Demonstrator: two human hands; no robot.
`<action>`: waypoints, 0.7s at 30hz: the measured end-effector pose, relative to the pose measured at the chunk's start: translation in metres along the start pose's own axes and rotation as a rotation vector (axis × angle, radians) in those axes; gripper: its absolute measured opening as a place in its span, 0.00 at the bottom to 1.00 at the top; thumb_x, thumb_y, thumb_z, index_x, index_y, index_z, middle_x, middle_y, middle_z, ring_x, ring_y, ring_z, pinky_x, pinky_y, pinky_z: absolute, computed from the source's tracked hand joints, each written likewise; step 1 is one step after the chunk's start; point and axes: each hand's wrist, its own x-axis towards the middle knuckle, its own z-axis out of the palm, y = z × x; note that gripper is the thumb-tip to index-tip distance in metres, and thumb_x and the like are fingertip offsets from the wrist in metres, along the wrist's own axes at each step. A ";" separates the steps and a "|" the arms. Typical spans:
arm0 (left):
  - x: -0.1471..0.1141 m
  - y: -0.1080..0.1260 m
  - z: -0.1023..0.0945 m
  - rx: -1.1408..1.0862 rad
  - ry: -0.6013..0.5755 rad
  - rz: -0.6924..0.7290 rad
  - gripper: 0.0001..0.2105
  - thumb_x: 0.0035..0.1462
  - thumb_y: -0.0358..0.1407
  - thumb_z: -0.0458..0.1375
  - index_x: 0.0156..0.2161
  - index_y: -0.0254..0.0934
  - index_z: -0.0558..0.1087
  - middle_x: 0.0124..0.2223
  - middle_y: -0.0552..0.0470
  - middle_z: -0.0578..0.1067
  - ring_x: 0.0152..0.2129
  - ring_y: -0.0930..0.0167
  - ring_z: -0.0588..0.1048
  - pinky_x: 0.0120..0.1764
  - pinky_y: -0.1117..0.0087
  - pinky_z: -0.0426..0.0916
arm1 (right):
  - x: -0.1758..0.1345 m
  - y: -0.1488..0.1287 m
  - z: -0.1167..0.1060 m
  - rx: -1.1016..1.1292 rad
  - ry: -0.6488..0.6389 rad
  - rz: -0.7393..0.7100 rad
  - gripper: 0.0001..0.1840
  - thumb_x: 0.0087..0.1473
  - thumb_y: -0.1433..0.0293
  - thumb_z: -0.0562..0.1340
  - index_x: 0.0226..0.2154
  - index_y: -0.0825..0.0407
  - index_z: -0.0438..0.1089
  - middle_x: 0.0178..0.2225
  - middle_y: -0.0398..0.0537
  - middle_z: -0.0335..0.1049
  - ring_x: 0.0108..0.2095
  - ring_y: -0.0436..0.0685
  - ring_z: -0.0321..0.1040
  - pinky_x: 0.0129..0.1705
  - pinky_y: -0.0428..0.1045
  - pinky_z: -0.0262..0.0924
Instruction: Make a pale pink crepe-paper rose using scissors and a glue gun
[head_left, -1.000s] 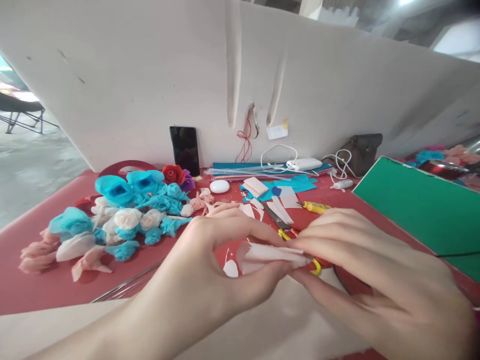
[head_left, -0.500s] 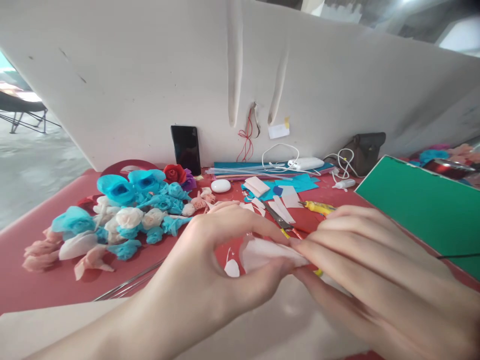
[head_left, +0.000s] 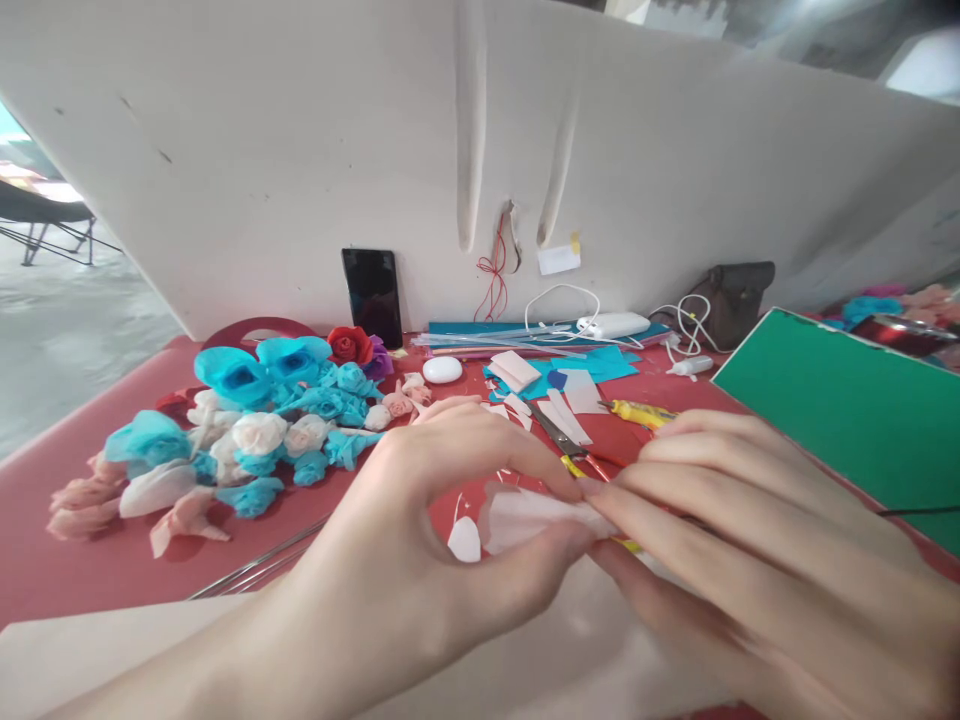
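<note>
Between my two hands is a pale, thin paper petal (head_left: 517, 518), its wide end fanned to the left and its narrow end gathered at my fingertips. My left hand (head_left: 450, 520) pinches that narrow end between thumb and index finger. From the right, the thumb and fingers of my right hand (head_left: 750, 540) close on the same end, so the tip itself is hidden. Just beyond my fingers lie scissors (head_left: 555, 430) with yellow on the handles, partly covered. A small white petal-shaped piece (head_left: 465, 540) rests on the red table, seen through the gap of my left hand.
Blue, white and pink paper flowers (head_left: 285, 430) are heaped at the left. Behind stand a phone (head_left: 373, 297) and a white oval case (head_left: 442, 370). Paper scraps (head_left: 581, 392), a yellow glue gun or cutter-like tool (head_left: 637, 413) and a green board (head_left: 847, 420) lie to the right. Metal wires (head_left: 259, 565) lie at front left.
Both hands stay in almost the same place. The petal's gathered end has shifted slightly between my fingertips, and its surface shows more creases.
</note>
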 end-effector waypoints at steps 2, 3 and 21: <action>-0.001 0.000 0.000 0.008 0.008 0.006 0.03 0.47 0.30 0.60 0.30 0.39 0.73 0.29 0.64 0.76 0.27 0.80 0.73 0.34 0.84 0.65 | -0.002 0.001 -0.001 -0.003 -0.010 -0.012 0.05 0.50 0.71 0.61 0.30 0.57 0.70 0.24 0.45 0.70 0.30 0.52 0.67 0.39 0.52 0.62; -0.001 -0.001 0.000 0.014 0.012 0.009 0.03 0.47 0.30 0.60 0.30 0.40 0.73 0.29 0.64 0.76 0.27 0.80 0.73 0.34 0.84 0.65 | -0.003 0.001 -0.001 -0.004 -0.010 -0.021 0.05 0.50 0.71 0.61 0.31 0.57 0.69 0.24 0.44 0.70 0.30 0.52 0.67 0.40 0.52 0.62; -0.005 -0.008 0.005 0.078 0.061 -0.021 0.11 0.45 0.29 0.60 0.35 0.45 0.71 0.34 0.67 0.76 0.32 0.80 0.73 0.36 0.86 0.65 | -0.004 -0.002 0.004 0.078 0.047 0.156 0.04 0.50 0.72 0.60 0.29 0.55 0.70 0.27 0.42 0.69 0.29 0.49 0.64 0.34 0.50 0.59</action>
